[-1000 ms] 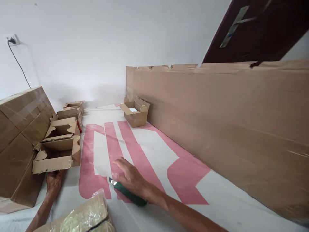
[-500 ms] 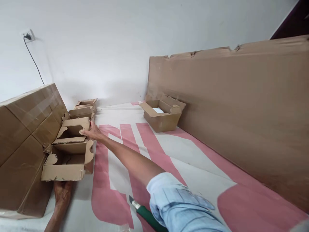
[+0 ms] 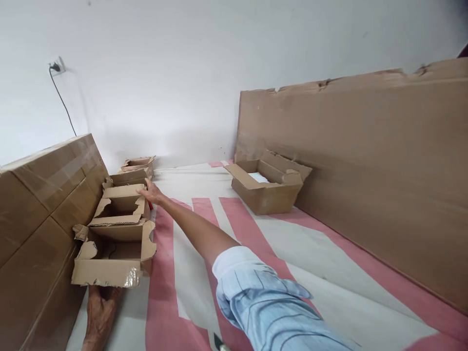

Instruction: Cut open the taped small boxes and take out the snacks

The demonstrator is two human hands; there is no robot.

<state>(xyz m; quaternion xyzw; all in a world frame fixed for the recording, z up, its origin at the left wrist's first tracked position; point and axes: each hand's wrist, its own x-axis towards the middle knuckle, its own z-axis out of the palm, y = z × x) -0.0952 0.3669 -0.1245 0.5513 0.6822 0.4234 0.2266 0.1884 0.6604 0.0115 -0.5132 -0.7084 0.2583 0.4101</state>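
Four-sided cardboard boxes with torn flaps stand in a row at the left. Under the front flap of the nearest cardboard box (image 3: 106, 273) is my left hand (image 3: 100, 314), against its near side; its fingertips are hidden. My right hand (image 3: 151, 192) reaches to the right end of the second cardboard box (image 3: 119, 219). Its thumb and forefinger are apart, touching around the far corner, close to the third cardboard box (image 3: 131, 177). A utility knife (image 3: 221, 345) shows only its blade end at the bottom edge.
A large taped carton (image 3: 44, 248) flanks the row on the left. Another open box (image 3: 265, 197) with something white inside stands before a tall cardboard panel (image 3: 351, 161) at right. A smaller box (image 3: 138, 163) is by the wall. A red-and-white sheet (image 3: 190, 273) covers the surface.
The view has shifted, so the boxes appear farther right and lower. My right hand has drawn its thumb from the second box's opening to its far right corner. My left hand stays at the nearest box.
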